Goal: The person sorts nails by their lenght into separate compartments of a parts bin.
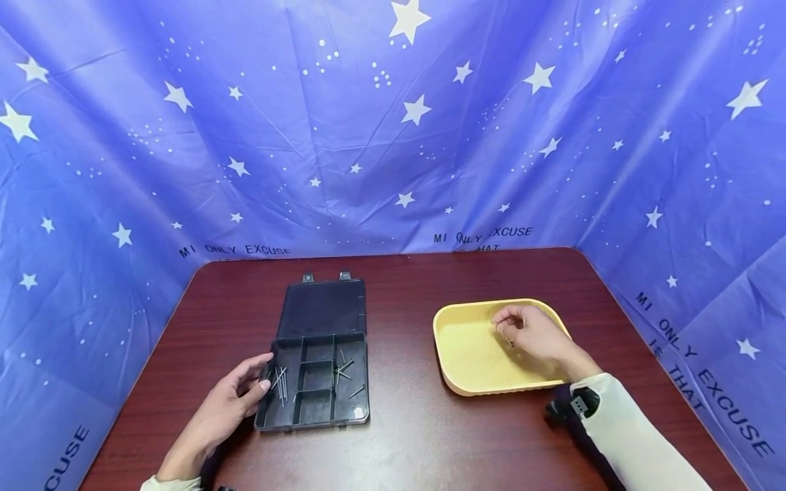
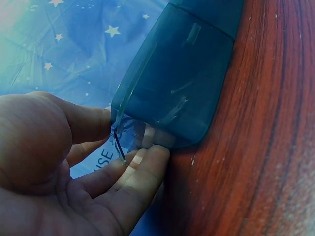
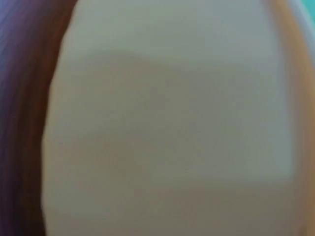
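A black compartment box (image 1: 316, 408) lies on the table with its lid (image 1: 322, 307) folded back. My left hand (image 1: 230, 402) grips the box's left side, thumb at the near wall and fingers along the edge; in the left wrist view the fingers hold the translucent box's corner (image 2: 162, 135). Thin silver nails (image 1: 281, 387) lie in the left compartment, with several more nails (image 1: 344, 372) on the right side. Over the yellow tray (image 1: 454, 348), my right hand (image 1: 531, 334) bends its fingers downward; I cannot tell whether they pinch something. A small dark piece (image 1: 510, 344) shows just below them.
The reddish-brown wooden table (image 1: 405, 436) carries the box at left and the tray at right, a gap between them. A blue star-printed cloth (image 1: 368, 136) hangs behind and at both sides. A blurred pale surface (image 3: 167, 123) fills most of the right wrist view.
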The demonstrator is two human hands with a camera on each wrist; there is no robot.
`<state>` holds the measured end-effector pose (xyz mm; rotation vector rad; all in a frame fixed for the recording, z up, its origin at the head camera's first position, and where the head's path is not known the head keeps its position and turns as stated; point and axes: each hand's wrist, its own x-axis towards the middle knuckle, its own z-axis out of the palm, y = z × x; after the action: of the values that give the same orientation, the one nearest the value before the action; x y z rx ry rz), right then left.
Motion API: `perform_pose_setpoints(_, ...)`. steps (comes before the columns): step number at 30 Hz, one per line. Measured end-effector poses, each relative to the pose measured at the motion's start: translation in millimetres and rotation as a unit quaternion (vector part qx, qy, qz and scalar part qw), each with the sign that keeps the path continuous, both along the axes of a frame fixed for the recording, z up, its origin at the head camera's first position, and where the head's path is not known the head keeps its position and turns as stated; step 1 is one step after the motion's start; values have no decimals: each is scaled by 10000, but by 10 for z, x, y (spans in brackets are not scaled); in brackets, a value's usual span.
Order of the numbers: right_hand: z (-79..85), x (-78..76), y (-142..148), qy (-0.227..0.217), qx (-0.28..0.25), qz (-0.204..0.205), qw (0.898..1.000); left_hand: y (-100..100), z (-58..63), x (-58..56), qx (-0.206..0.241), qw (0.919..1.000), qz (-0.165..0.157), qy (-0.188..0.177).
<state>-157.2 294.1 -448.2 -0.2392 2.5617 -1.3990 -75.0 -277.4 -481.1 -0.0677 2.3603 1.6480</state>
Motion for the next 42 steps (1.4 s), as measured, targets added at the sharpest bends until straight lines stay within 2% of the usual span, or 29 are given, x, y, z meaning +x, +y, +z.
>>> perform_pose_setpoints(7, 226, -4, -111, -234, -834, -246, 9959, -3, 5, 5, 41, 10000, -12, 53)
perform_pose_setpoints(12, 411, -6, -229, -393, -1617, -364, 9854, -3, -2, 3, 105, 9999, -19, 110)
perform_pose_setpoints(16, 545, -14, -340, -211, -2381, -397, 9702, -7, -10, 0, 185, 9997, -42, 149)
perform_pose_setpoints(20, 696, -34, -449, -11, -3140, -373, 9487, -7, -12, -1, 210, 9997, -58, 144)
perform_pose_setpoints(26, 935, -54, -612, 132, -3949, -112, 9186, -7, -7, -2, 214, 9996, -44, 160)
perform_pose_setpoints(30, 1082, -53, -730, 289, -4301, 164, 9022, -8, -10, -4, 238, 9996, -35, 146)
perform_pose_setpoints(34, 1200, -34, -828, 505, -4449, 398, 8933, -12, -9, -3, 239, 9996, -46, 129)
perform_pose_setpoints(42, 1284, 1, -916, 624, -4481, 444, 8907, -20, -13, -14, 273, 9995, -87, 126)
